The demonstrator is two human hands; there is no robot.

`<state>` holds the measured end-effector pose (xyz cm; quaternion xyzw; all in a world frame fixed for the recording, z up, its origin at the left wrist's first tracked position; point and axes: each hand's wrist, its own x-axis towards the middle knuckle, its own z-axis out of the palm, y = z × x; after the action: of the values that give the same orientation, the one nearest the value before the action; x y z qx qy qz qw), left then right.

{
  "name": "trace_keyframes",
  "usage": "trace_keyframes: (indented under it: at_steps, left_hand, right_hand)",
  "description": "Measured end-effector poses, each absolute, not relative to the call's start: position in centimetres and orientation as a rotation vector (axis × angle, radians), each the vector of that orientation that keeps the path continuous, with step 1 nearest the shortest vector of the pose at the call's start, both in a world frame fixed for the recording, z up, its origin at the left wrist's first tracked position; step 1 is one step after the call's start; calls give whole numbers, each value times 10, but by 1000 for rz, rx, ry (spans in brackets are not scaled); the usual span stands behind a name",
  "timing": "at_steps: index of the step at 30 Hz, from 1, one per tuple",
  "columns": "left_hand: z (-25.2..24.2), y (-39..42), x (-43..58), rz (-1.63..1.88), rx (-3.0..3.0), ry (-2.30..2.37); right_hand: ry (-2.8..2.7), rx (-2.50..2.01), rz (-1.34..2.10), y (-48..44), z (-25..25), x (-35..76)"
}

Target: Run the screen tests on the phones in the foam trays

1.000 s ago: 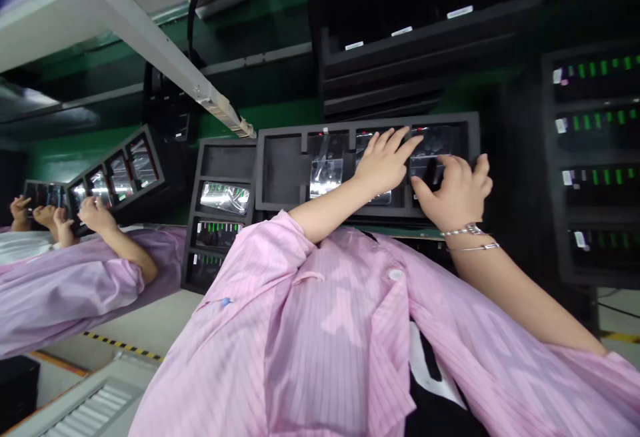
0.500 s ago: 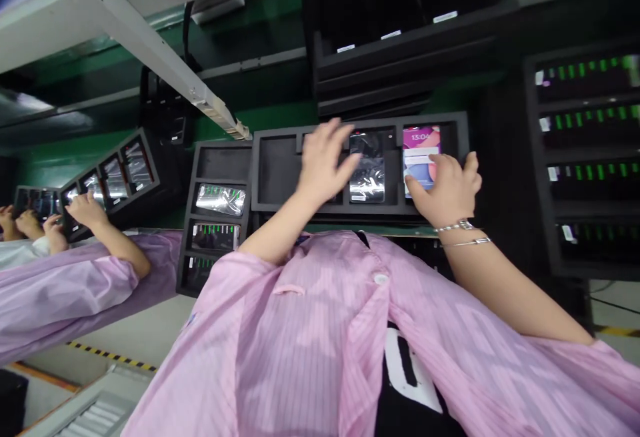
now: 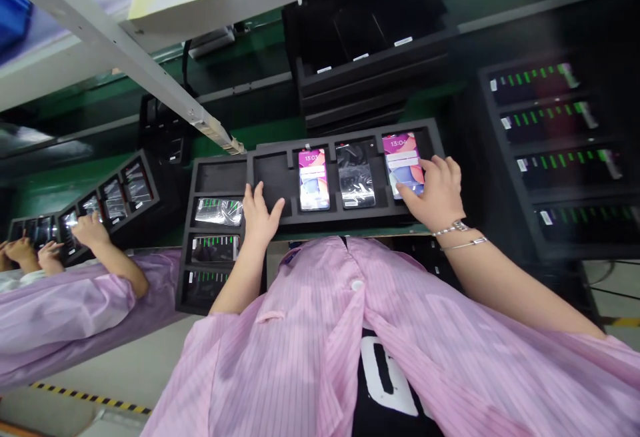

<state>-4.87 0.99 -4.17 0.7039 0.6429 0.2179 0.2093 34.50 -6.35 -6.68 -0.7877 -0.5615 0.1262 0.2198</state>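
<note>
A black foam tray (image 3: 270, 148) with several slots lies in front of me. My left hand (image 3: 260, 217) is at its left end, fingers spread and holding nothing, beside a bare slot. In the rightmost slot lies a smartphone (image 3: 397, 150) with a lit screen reading 13:04. Over its lower right part is my right hand (image 3: 440, 193), thumb on the screen and index fingertip at the right edge, the fingers apart. Between the hands lie another lit smartphone (image 3: 313, 187) showing 13:03 and a dark smartphone (image 3: 356, 177) under shiny film.
A second tray (image 3: 193, 187) with phones adjoins on the left. Trays (image 3: 345, 83) are stacked behind, and another phone tray (image 3: 520, 137) stands at right. A white metal post (image 3: 165, 87) slants across the upper left. Co-workers' hands (image 3: 93, 230) are at trays further left.
My left hand has moved left and down from over the tray's middle to its left end, uncovering the phone showing 13:03. My right hand stays at the right phone. The view has shifted slightly.
</note>
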Motion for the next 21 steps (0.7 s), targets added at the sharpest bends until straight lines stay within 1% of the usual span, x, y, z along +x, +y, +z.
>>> trace_keyframes:
  at_steps: [3, 7, 10, 13, 15, 17, 21]
  left_hand:
    - [-31, -13, -36, 529, 2078, 1767]
    - [-23, -22, -9, 337, 2303, 1577]
    - [-25, -8, 8, 194, 2369, 1529]
    - [-32, 20, 16, 127, 2370, 1557]
    - [-36, 40, 18, 156, 2347, 1597]
    - [-35, 55, 17, 262, 2315, 1637]
    - [-20, 56, 12, 549, 2324, 1553]
  right_hand:
    - [-1651, -2142, 289, -78, -60, 322]
    - [-1907, -2089, 281, -86, -45, 283]
    - [-1991, -2114, 271, -77, -40, 270]
    - [-1962, -2146, 286, -51, -47, 277]
    - [-1897, -2159, 321, -28, -52, 288]
    - [-1823, -2164, 328, -8, -53, 301]
    - [-1746, -2044, 142, 1, -30, 317]
